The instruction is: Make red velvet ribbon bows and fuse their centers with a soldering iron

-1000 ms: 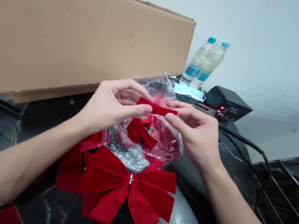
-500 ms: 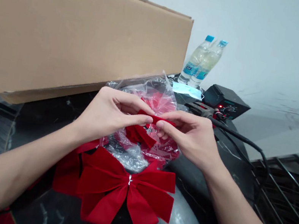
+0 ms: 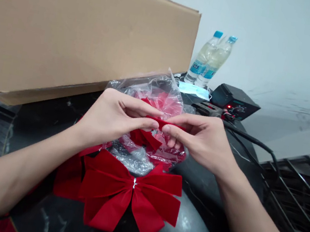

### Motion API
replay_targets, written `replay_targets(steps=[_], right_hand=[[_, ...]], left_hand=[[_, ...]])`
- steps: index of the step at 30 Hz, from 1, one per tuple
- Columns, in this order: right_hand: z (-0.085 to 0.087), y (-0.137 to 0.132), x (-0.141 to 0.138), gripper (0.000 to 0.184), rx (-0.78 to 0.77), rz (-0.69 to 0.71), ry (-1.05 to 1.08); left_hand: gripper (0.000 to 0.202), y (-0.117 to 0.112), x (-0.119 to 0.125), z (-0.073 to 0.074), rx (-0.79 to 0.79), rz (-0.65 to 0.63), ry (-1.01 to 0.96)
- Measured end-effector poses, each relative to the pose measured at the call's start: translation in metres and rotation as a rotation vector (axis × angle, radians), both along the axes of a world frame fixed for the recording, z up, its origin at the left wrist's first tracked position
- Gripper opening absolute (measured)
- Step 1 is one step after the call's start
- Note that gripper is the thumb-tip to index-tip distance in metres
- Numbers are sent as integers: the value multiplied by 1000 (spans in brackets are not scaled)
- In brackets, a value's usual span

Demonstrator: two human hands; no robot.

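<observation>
Both hands pinch a short red velvet strip [image 3: 163, 124] between them, above a clear plastic bag [image 3: 158, 96] that holds more red pieces. My left hand [image 3: 115, 119] grips the strip's left end with thumb and forefinger. My right hand [image 3: 198, 139] pinches the right end, fingers curled under it. A finished red velvet bow [image 3: 129, 193] lies on the dark surface just below the bag, with more red fabric [image 3: 68, 176] at its left.
A large cardboard box [image 3: 82, 35] fills the upper left. Two water bottles [image 3: 209, 59], a face mask [image 3: 193, 91] and a black device [image 3: 235, 102] with a red light and a cable [image 3: 252, 143] stand behind. A wire rack [image 3: 298, 189] is at the right.
The hands came down and closer together with the strip, which now shows shorter between the fingertips. The view shifted slightly.
</observation>
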State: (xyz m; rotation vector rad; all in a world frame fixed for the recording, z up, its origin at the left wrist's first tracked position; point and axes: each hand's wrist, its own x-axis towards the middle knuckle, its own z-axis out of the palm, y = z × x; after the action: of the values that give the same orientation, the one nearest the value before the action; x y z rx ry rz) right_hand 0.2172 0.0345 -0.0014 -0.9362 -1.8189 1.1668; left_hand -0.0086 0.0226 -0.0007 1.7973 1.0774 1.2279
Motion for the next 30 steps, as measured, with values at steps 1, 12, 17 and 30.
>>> replay_targets(steps=[1,12,17,30], right_hand=[[1,-1,0,12,0,-3,-5],[5,-7,-2,12,431,-27,-432],[15,-12,6,11,592,20,-585],[4,-16,30,14,361,-298,-215]], left_hand=[[27,0,0,1,-12,-3,9],[12,-5,1,5,254,-30,435],[13,-10,0,8,-80,-213,365],[9,-40,2,-2,-386,-623,779]])
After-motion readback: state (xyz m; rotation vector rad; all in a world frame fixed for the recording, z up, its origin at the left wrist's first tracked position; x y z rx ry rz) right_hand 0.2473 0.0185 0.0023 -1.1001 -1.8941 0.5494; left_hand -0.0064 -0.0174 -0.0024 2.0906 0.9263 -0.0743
